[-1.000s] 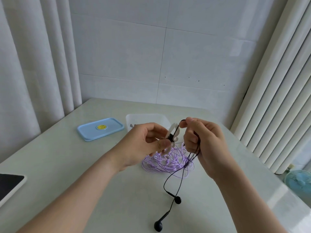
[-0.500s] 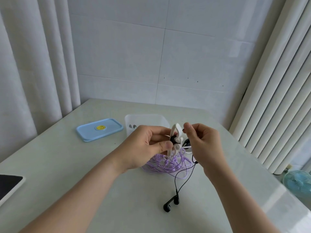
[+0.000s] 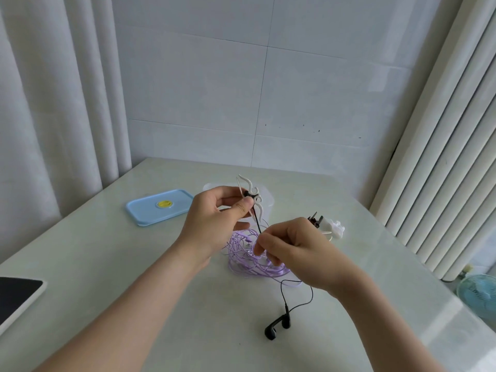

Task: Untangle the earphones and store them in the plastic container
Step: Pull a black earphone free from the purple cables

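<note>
Lid [image 3: 158,206] is lying at 10 o'clock from the purple tangle [image 3: 247,259], off the container [image 3: 268,202], which is sitting at 12 behind L hand [image 3: 214,224]; contents hidden. L hand is pinching the black cord's [image 3: 257,222] top end w/ a white clip [image 3: 252,194]. R hand [image 3: 300,253], at 3, is pinching the same cord lower down. Buds [image 3: 277,324] are resting on the counter [image 3: 134,264] at 5. Cords are looking light, limp, snag-prone; prob. best gripping mid-cord near the snag, not tugging buds.

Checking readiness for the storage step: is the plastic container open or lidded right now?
Open. The plastic container stands lidless behind the left hand; its blue lid lies flat on the table beside it.
</note>
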{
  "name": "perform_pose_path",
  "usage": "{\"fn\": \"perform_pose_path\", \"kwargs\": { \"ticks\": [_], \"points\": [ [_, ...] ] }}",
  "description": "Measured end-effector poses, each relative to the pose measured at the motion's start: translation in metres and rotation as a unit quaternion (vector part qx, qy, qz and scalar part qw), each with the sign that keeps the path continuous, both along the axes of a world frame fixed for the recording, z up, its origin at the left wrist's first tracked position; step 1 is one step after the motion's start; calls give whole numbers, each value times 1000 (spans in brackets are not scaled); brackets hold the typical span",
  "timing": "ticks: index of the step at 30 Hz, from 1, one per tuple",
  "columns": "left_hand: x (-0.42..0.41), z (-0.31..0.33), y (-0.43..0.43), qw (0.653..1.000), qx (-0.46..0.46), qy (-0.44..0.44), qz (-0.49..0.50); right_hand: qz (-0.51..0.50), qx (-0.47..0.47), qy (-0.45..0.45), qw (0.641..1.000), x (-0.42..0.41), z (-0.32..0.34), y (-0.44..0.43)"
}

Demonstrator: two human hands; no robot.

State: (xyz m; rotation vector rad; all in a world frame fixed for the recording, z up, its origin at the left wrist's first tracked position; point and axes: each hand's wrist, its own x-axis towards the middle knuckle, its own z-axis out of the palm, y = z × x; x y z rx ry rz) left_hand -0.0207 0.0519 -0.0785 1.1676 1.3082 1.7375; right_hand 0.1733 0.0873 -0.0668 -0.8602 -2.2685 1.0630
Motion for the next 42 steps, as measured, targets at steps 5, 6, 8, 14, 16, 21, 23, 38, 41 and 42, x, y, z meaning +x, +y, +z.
{"fn": "perform_pose_path", "kwargs": {
  "ticks": [5, 6, 8, 14, 16, 21, 23, 38, 41, 42],
  "points": [
    [-11, -11, 3, 979, 1, 203, 0, -51, -43, 149, 987, 2, 12, -4],
    [-13, -12, 3, 969, 3, 247, -8, -76, -39, 187, 979, 3, 13, -3],
    [-13, -14, 1, 946, 1, 323, -28, -128, -19, 243, 961, 3, 13, 1],
    [-1, -11, -4, 939, -21, 318, -132, -243, 24, 288, 926, 7, 10, 11],
    [1, -6, -5, 950, -16, 257, -179, -271, 24, 276, 922, 6, 9, 15],
    [2, 1, -10, 953, 8, 124, -276, -305, -1, 244, 921, 9, 1, 24],
    [3, 3, -11, 957, 28, 51, -284, -311, -16, 227, 923, 10, -1, 25],
    [-3, 23, -9, 936, 71, -283, -196, -349, 102, -18, 931, 11, -1, 27],
    [-3, 16, -7, 943, 54, -278, -175, -379, 111, -129, 910, 10, 1, 20],
    [-2, 15, -7, 947, 47, -265, -173, -385, 145, -171, 895, 9, 0, 17]
  ]
}}
